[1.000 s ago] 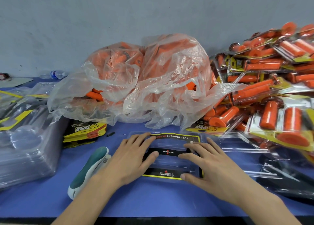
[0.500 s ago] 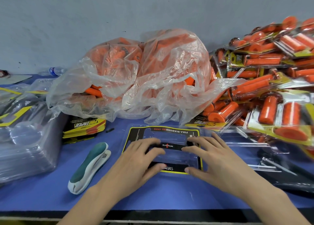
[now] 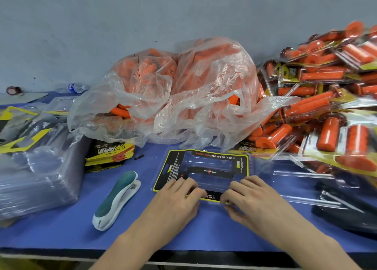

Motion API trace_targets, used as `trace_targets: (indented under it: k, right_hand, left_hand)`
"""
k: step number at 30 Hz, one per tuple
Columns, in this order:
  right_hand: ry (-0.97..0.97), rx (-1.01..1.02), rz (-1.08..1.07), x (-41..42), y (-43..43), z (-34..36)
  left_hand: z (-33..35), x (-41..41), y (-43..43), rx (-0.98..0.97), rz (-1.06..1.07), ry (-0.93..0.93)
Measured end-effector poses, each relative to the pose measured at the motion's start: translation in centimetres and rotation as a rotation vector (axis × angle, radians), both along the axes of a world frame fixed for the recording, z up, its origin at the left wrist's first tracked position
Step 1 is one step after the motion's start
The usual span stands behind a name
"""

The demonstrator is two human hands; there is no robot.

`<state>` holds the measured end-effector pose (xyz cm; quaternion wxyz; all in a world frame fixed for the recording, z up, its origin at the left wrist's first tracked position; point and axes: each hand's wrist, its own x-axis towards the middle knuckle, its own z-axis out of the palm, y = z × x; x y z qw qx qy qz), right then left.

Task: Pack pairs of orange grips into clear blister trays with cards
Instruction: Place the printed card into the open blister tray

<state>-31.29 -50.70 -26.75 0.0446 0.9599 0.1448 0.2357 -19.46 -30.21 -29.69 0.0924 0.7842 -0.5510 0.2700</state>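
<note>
Blue counter [image 3: 61, 233], grey wall [image 3: 122, 25]. Left hand [image 3: 177, 196] and right hand [image 3: 253, 200], drawn back from mid-tray, now pinching near edge of clear blister tray [image 3: 210, 180] over black-and-yellow printed card [image 3: 173, 167]. Pockets empty. Orange rubber grips [image 3: 120, 110] bagged behind, next up.

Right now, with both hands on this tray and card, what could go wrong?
1. The left hand and right hand hold only the near edge of the tray, so the card could slip askew at the far end.
2. The bag sags close to the tray's far edge; its film might get caught.
3. The pile of packed trays on the right leans toward the work spot and may slide in.
</note>
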Motion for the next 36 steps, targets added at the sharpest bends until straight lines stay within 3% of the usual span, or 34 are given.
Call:
trace_targets:
  k: [14, 21, 31, 36]
  right_hand:
    - [-0.111, 0.081, 0.089, -1.6, -0.7, 0.6]
    - [-0.096, 0.004, 0.156, -2.2, -0.4, -0.5]
    - [0.07, 0.181, -0.056, -3.5, -0.9, 0.5]
    - [0.087, 0.175, -0.113, -3.4, -0.9, 0.4]
  left_hand:
    - [1.3, 1.3, 3.2, 0.044, 0.119, 0.05]
    - [1.8, 1.4, 5.9, 0.114, 0.132, 0.289]
    - [1.5, 0.8, 7.8, 0.134, 0.127, 0.362]
    - [1.7, 0.4, 7.8, 0.067, 0.126, 0.422]
